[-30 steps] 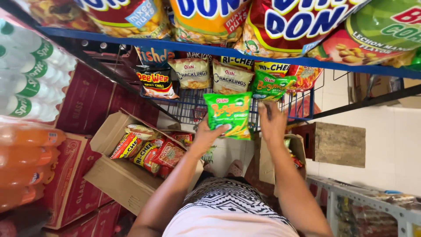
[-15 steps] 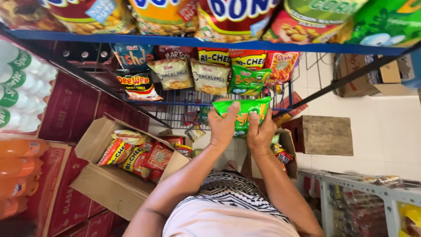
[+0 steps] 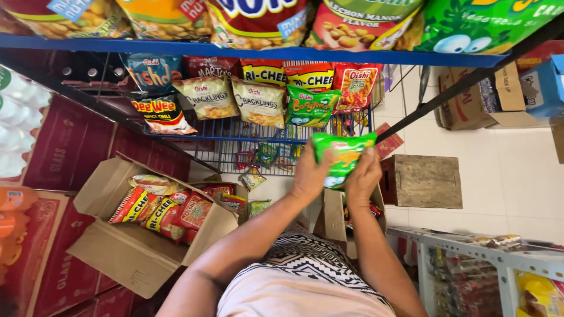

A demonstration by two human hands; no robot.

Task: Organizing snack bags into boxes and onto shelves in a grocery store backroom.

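**Green snack bag held up in both hands at the wire shelf**

Since half a second ago the two hands have drawn closer together and the green snack bag [image 3: 342,157] has risen a little toward the wire shelf [image 3: 235,154], sitting more squarely between the palms. The left hand [image 3: 309,174] grips the bag's left edge, the right hand [image 3: 362,176] its right edge; both are closed on it, fingers wrapped round the back, though how far they curl behind is hard to judge from this angle.

The bag is glossy, crinkled foil, bright green with an orange patch. It hangs just below the blue front rail of the shelf, where a row of standing packets faces out: a teal packet [image 3: 152,73], two cream packets [image 3: 207,96], a green packet [image 3: 311,106] with cartoon eyes, and a red-orange packet [image 3: 353,85]. Larger puffed bags crowd the blue shelf [image 3: 247,53] above.

Lower left, an open brown cardboard box [image 3: 132,253] holds red and yellow packets [image 3: 157,210] lying flat. Dark red cartons [image 3: 64,154] are stacked beside it. A worn wooden crate [image 3: 422,181] stands on the pale tiled floor to the right.
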